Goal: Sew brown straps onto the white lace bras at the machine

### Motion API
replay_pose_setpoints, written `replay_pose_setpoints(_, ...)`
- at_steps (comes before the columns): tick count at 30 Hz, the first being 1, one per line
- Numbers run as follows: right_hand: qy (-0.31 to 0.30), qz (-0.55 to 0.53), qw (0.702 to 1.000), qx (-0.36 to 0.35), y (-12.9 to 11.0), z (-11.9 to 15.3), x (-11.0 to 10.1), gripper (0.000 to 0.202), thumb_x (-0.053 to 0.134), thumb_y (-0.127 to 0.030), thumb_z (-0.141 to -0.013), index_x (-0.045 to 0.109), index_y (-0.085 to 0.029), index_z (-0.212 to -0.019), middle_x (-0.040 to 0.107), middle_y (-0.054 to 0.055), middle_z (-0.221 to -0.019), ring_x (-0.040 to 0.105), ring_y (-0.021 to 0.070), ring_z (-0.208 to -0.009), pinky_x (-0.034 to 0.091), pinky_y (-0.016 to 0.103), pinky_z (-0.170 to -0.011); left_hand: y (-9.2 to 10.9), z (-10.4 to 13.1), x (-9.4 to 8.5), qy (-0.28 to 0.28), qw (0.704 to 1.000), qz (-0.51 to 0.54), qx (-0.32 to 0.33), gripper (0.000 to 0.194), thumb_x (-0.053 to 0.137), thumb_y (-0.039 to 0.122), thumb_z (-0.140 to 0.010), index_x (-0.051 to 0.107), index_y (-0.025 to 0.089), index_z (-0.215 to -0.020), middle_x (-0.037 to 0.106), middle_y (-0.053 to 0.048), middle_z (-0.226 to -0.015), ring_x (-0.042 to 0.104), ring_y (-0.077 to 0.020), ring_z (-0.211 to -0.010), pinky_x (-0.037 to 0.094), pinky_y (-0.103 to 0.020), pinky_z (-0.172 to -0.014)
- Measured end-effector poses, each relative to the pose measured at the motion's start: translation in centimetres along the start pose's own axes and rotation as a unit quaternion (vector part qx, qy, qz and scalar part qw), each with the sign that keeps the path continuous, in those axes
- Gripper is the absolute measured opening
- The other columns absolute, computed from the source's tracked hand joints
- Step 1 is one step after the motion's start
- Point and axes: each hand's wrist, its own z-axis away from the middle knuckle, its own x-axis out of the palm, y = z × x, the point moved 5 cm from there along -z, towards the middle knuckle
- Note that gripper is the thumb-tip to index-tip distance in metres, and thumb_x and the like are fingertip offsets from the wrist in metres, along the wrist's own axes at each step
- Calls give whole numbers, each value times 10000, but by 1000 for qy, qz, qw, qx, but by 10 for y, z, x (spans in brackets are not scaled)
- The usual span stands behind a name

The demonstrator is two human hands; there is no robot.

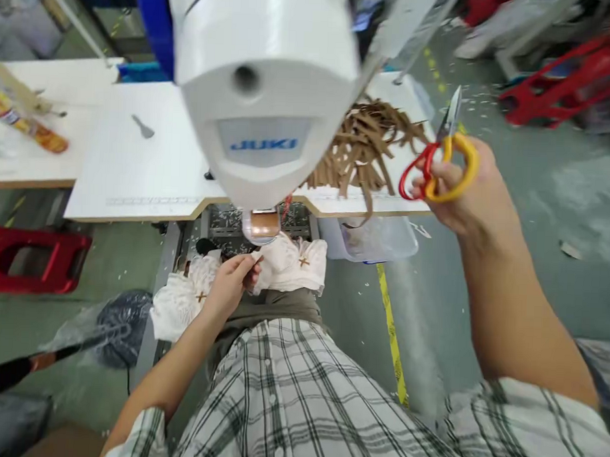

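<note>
My right hand [461,187] is raised at the right, over the table's edge, closed around the handles of a pair of scissors [450,153]. One handle loop is red and the other yellow, and the blades point up and away. Down at my lap, my left hand [236,279] pinches the edge of a white gathered fabric piece [294,265] that bears a small brown cross. A second white fabric piece [182,301] with a similar cross lies under my left wrist. Above the left hand stands the white sewing machine head [264,87], marked JUKI.
Brown fabric strips [362,147] are heaped on the white table [142,159], right of the machine. A small grey tool [143,127] lies on the left. Below the right edge sits a clear plastic bin [384,241]. A red stool [34,259] stands at left.
</note>
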Motion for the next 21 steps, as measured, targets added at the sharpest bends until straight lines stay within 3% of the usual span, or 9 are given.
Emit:
replay_pose_setpoints(1, -17, -76, 995, 58, -3, 24, 10, 399, 455, -441, -982, 510, -258, -1333, 687, 106, -923, 546, 35, -500, 334, 294, -464, -1, 0, -2, -4, 1000, 8, -4, 377, 812, 457, -674, 649, 134, -782, 568, 13, -681, 467, -54, -535, 354, -169, -466)
replay_pose_setpoints(3, -101, -38, 989, 103, -18, 76, 38, 346, 596, -443, -920, 650, -261, -1209, 684, 102, -835, 557, 90, -512, 387, 306, -453, -3, 0, -4, -21, 1000, 19, -13, 341, 786, 442, -718, 628, 142, -747, 568, 7, -666, 471, -57, -530, 365, -175, -469)
replay_pose_setpoints(5, -204, 79, 975, 44, -42, 120, 71, 328, 649, -381, -874, 679, -313, -1193, 686, 96, -973, 635, 168, -655, 505, 337, -529, -5, 0, -5, -41, 999, 25, -18, 309, 756, 425, -765, 627, 146, -750, 568, 4, -659, 475, -58, -532, 374, -174, -478)
replay_pose_setpoints(7, -240, 148, 959, -25, -62, 148, 99, 386, 666, -340, -843, 660, -293, -1226, 661, 97, -1064, 666, 208, -761, 562, 374, -615, -7, 0, -5, -48, 998, 26, -18, 286, 739, 412, -792, 634, 148, -767, 574, 2, -664, 477, -56, -540, 376, -168, -485)
replay_pose_setpoints(9, -234, 179, 954, -63, -73, 158, 120, 401, 656, -329, -854, 641, -257, -1248, 645, 105, -1091, 673, 221, -820, 571, 380, -661, -8, 1, -5, -47, 999, 18, -14, 277, 733, 410, -802, 640, 150, -781, 579, 1, -673, 479, -55, -548, 375, -164, -489)
replay_pose_setpoints(13, -220, 184, 955, -82, -72, 152, 143, 365, 620, -342, -904, 629, -243, -1255, 649, 104, -1105, 669, 209, -852, 567, 365, -720, -9, 1, -3, -50, 999, -18, 1, 279, 710, 418, -817, 629, 155, -767, 617, -11, -721, 508, -63, -571, 382, -166, -492)
replay_pose_setpoints(17, -248, 174, 949, -89, -68, 146, 153, 369, 605, -350, -926, 621, -245, -1280, 667, 93, -1109, 674, 210, -890, 563, 339, -702, -12, 0, -6, -42, 998, -50, 9, 233, 666, 379, -831, 634, 156, -773, 647, -26, -757, 543, -82, -603, 395, -179, -505)
replay_pose_setpoints(21, -297, 132, 944, -58, -69, 148, 152, 357, 605, -351, -937, 637, -256, -1279, 686, 74, -1099, 656, 156, -722, 558, 309, -647, -11, 0, -8, -55, 997, -52, 9, 141, 628, 271, -807, 626, 150, -735, 606, -10, -724, 442, -56, -531, 331, -190, -478)
